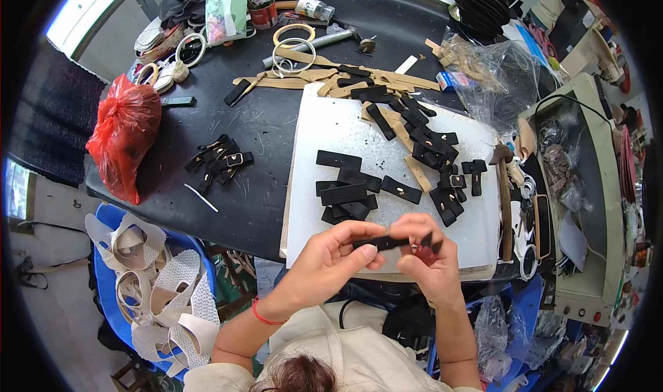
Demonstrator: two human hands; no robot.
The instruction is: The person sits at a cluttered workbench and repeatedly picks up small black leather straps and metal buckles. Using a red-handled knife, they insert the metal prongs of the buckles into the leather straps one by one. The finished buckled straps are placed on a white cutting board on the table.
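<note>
My left hand (330,259) pinches one end of a short black strap (382,243) and holds it level over the near edge of a white cutting board (324,133). My right hand (426,252) grips the strap's other end together with a small red-handled tool (425,253). Just beyond my hands a small stack of flat black straps (347,188) lies on the board. To the right lies a heap of black straps with metal buckles (449,181).
On the dark table to the left are a bundle of buckled straps (219,159) and a red plastic bag (124,135). Tan strips (311,78), tape rolls (293,38) and a hammer (324,40) lie farther back. White sandals (162,292) fill a blue crate at lower left.
</note>
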